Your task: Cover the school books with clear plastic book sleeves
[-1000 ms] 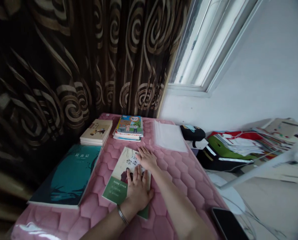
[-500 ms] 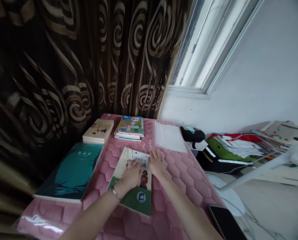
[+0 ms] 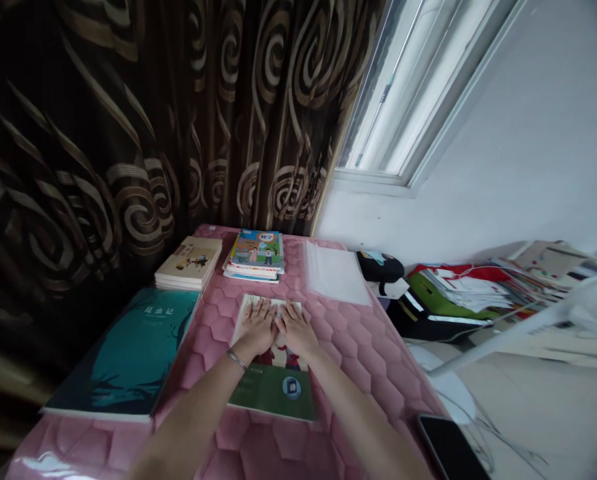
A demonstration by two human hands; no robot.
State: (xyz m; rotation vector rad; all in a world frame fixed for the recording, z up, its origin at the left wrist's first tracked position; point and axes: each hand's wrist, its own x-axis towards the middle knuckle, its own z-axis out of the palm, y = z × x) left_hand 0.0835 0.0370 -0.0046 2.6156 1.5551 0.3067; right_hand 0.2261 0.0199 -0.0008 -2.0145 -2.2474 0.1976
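Note:
A book with a cream and green cover (image 3: 278,393) lies flat in front of me on the pink padded surface. My left hand (image 3: 258,327), with a silver bracelet at its wrist, rests on the upper left of the cover, fingers stretched out. Beside it, my right hand (image 3: 296,328) lies flat on the upper right, its fingers spread too. The thumbs are close together near the middle. Both hands hide the title and part of the cover picture. Neither hand grips anything.
A large teal book (image 3: 133,353) lies at left, with a stack of beige books (image 3: 189,262) behind it. Colourful books (image 3: 256,253) are stacked at the back, near clear plastic sheets (image 3: 335,273). A phone (image 3: 451,447) sits at the right edge, near a white lamp stand (image 3: 445,393).
The book has turned from tilted to nearly straight. Both hands now lie side by side on its upper part; the right has moved left, inward from the edge. The view has shifted slightly.

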